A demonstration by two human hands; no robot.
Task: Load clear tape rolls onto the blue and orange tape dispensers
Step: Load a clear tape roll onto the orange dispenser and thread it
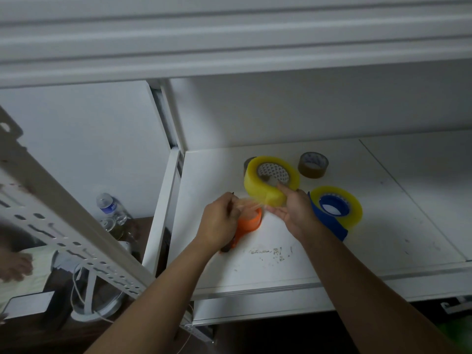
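In the head view, the blue dispenser (pixel 329 221) already carries a yellowish clear roll and lies on the white shelf (pixel 383 226) just right of the orange dispenser (pixel 249 222), which seems unloaded. Above the orange dispenser, the right hand (pixel 296 210) grips a second clear tape roll (pixel 270 183), thumb through its core. The left hand (pixel 219 223) pinches the pulled-out tape end.

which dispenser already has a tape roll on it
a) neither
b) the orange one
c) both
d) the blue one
d) the blue dispenser sits on the shelf with a yellowish clear roll around its hub, while the orange dispenser carries none: its roll is up in the right hand.
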